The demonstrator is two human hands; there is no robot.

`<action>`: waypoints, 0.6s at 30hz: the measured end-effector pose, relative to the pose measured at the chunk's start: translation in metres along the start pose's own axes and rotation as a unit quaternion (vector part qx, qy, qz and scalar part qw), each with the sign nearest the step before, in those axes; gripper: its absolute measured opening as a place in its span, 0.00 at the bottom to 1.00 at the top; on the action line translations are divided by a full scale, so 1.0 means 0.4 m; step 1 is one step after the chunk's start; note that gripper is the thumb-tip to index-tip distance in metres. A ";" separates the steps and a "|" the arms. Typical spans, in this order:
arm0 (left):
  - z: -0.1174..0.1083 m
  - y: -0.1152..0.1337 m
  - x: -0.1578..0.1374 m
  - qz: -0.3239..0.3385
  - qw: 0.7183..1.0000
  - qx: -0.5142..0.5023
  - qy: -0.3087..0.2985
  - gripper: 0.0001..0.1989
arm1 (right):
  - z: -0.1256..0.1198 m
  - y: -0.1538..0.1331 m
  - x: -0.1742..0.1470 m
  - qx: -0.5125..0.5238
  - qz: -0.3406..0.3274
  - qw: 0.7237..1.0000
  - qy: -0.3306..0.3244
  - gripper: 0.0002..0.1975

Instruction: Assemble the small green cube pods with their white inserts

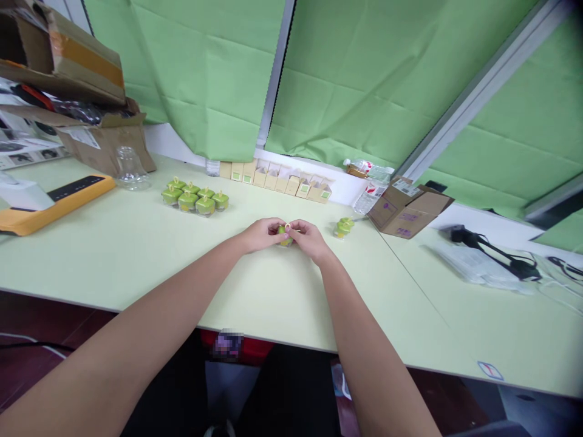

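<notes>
Near the middle of the table, my left hand (263, 235) and my right hand (311, 240) meet around a small green-lidded container (285, 240). Fingers of both hands are closed on its sides, and a pale yellow loop pokes up from its lid. What is inside the container is too small to make out. Similar green-lidded containers (205, 205), several with loops on top, stand grouped to the left of my hands. To the right, a couple more green-lidded containers (344, 227) sit close together.
Small beige boxes (282, 179) line the table's back edge. At the right are a cardboard box (405, 209), plastic bottles (370, 195) and a black headset (496, 252). On the left lie a yellow-and-black device (59, 203), a clear jar (131, 170) and stacked cardboard boxes (107, 142).
</notes>
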State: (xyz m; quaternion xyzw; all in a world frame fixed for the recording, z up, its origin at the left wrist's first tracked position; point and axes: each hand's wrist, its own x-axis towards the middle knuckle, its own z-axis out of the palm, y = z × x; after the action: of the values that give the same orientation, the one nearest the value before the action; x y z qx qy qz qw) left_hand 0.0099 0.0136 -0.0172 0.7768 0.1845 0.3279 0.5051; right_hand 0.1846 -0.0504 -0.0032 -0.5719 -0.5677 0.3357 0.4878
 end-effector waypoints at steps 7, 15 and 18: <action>0.001 0.000 0.001 -0.010 1.000 -0.007 0.000 0.20 | 0.001 -0.001 -0.001 -0.006 -0.002 1.000 0.002 0.19; 0.000 0.003 0.000 -0.006 1.000 -0.004 0.002 0.19 | -0.002 -0.007 -0.005 0.002 0.004 1.000 -0.004 0.19; 0.003 0.000 0.002 -0.004 1.000 -0.024 -0.002 0.18 | -0.003 -0.009 -0.007 0.008 0.003 1.000 -0.006 0.19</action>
State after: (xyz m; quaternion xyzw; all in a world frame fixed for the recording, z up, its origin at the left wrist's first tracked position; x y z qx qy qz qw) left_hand 0.0115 0.0133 -0.0175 0.7642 0.1784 0.3291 0.5252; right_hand 0.1842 -0.0537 0.0000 -0.5675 -0.5661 0.3456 0.4879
